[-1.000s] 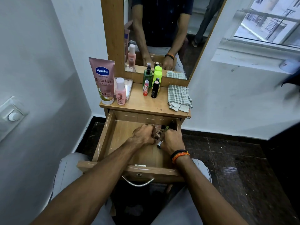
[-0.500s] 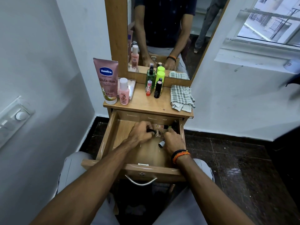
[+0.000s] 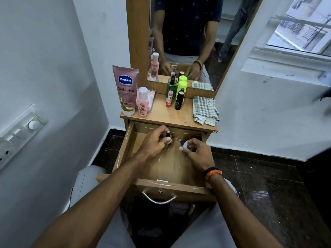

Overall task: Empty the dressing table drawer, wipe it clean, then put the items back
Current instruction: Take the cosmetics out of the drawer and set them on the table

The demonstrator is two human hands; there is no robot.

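The wooden drawer [image 3: 125, 149] of the dressing table stands pulled out in front of me. Inside it, my left hand [image 3: 154, 142] grips a small dark bottle [image 3: 168, 134] near the back. My right hand [image 3: 197, 153] holds a small black and white item [image 3: 184, 143] between its fingertips. A little gold item [image 3: 178, 140] lies on the drawer floor between the hands. On the tabletop stand a pink Vaseline tube [image 3: 126, 90], a pink bottle [image 3: 143, 102], a green bottle [image 3: 171, 86], a neon-capped bottle [image 3: 182, 87], a small red stick [image 3: 169, 99] and a black tube [image 3: 179, 100].
A folded checked cloth [image 3: 205, 110] lies on the right of the tabletop. A mirror [image 3: 186, 38] rises behind the bottles. A wall with a switch plate [image 3: 21, 133] is close on the left. Dark tiled floor [image 3: 268, 185] spreads to the right. My knees sit under the drawer.
My hands were together over small items at the drawer's back right. They have drawn apart, each now holding one item, and the view has tilted up a little.
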